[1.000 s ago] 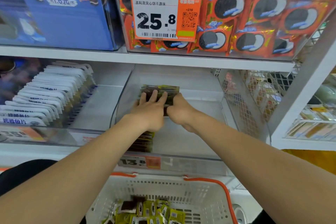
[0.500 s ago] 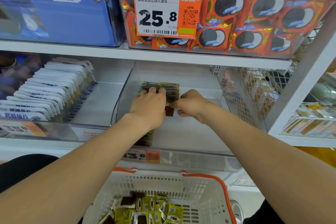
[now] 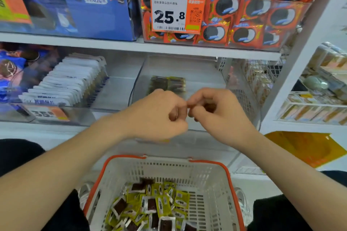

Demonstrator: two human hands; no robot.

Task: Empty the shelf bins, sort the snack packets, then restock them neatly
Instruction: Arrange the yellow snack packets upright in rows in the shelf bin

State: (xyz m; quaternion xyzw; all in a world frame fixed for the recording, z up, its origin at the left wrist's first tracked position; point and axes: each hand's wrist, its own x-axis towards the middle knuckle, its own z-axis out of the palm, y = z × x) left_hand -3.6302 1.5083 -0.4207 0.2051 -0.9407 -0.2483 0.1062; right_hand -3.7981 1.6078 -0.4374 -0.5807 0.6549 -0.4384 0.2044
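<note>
L hand (image 3: 159,114) & R hand (image 3: 219,112) pulled back off packet row (image 3: 167,84). R fingers seem to pinch a brown packet (image 3: 210,108); L fingers curled, contents can't tell. Prob fixing one pc, restock ongoing.

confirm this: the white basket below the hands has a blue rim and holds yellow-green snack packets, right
Not quite. The head view shows the basket has an orange rim, not blue. The rest stands: it is white and holds yellow-green snack packets.

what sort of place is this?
Most likely a retail shop: white shelves of clear bins holding packaged snacks, an orange price tag reading 25.8, and a shopping basket of packets below.
</note>
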